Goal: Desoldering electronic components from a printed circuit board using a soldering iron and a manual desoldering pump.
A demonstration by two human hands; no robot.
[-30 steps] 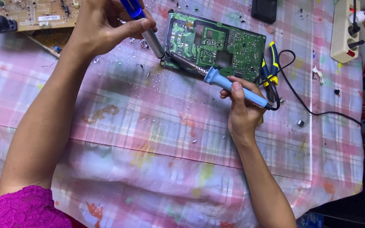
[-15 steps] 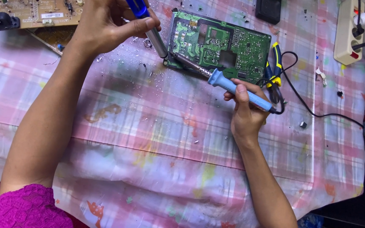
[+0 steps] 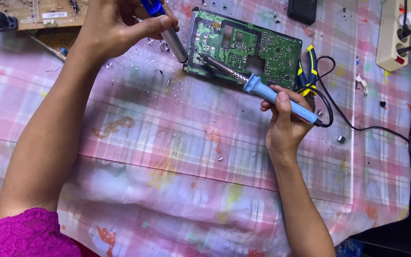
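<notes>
Our right hand [image 3: 284,126] grips the blue soldering iron [image 3: 277,97], tip on the green circuit board [image 3: 248,50] at upper centre. Our left hand [image 3: 120,26] holds the desoldering pump [image 3: 170,33] beside it. A slipping tip could scorch neighbouring tracks.

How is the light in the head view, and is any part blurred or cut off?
Head view: soft, even light, only faint shadows on the checked cloth; the green circuit board and soldering iron are sharp; the left hand is cut by the top edge; the right hand shows no motion blur.
</notes>
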